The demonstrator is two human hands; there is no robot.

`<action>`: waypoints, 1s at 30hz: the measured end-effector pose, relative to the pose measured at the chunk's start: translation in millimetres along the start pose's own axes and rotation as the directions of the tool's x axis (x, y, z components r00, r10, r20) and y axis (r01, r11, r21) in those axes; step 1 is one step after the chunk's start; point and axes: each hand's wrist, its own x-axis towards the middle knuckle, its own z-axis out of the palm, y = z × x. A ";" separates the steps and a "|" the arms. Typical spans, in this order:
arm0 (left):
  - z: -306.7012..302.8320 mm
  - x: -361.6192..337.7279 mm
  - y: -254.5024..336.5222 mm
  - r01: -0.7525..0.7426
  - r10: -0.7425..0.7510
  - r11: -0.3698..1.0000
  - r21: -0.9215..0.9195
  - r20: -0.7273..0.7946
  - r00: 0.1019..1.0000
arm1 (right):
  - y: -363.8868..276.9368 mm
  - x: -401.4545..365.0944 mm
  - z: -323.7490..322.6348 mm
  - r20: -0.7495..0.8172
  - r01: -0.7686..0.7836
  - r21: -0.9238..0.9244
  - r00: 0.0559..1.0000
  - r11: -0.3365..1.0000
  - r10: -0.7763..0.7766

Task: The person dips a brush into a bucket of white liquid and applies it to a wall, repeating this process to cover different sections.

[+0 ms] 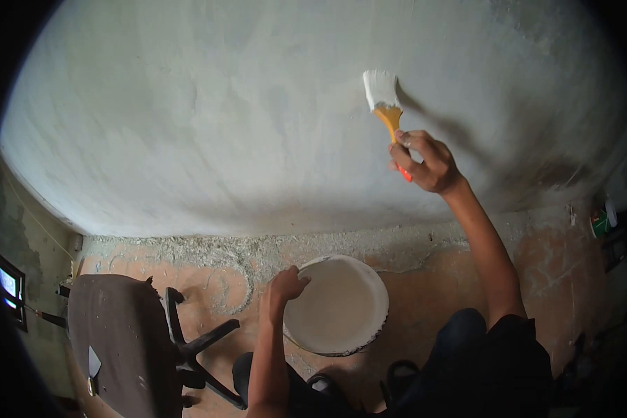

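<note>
Both hands work before the grey wall (223, 118) that fills the upper frame. A dark office chair (115, 334) stands lower left, clear of my arms. At bottom centre my left hand (285, 284) curls over the paint bucket (382, 292) rim. Upper right, my right hand (425, 161) is clenched round the brush (383, 97), its white bristles against the wall.

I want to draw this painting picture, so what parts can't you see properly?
All in the head view:
- Middle of the brush handle: wrapped inside the right hand.
- Part of the bucket rim: covered by the left hand.
- The green container at the right edge: too small and blurred to read.
- The lit screen at the left edge: tiny, cut by the dark lens border.
</note>
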 end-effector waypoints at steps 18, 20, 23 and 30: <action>11.0 4.4 23.0 -0.090 0.089 0.993 0.081 0.014 0.996 | -32.2 -17.9 -22.6 0.093 -0.431 0.494 0.890 0.755 0.447; 14.4 12.0 23.9 -0.109 0.109 0.990 0.093 0.012 0.994 | 2.6 4.8 -30.7 -0.209 -0.363 0.479 0.837 0.799 0.506; 15.8 19.8 25.0 -0.114 0.110 0.989 0.096 0.048 0.993 | 41.6 53.8 -54.6 -0.421 -0.370 0.634 0.571 0.679 0.705; 18.9 31.9 27.7 -0.141 0.132 0.983 0.114 0.085 0.988 | 84.0 117.2 -62.5 -0.567 -0.316 0.715 0.259 0.623 0.782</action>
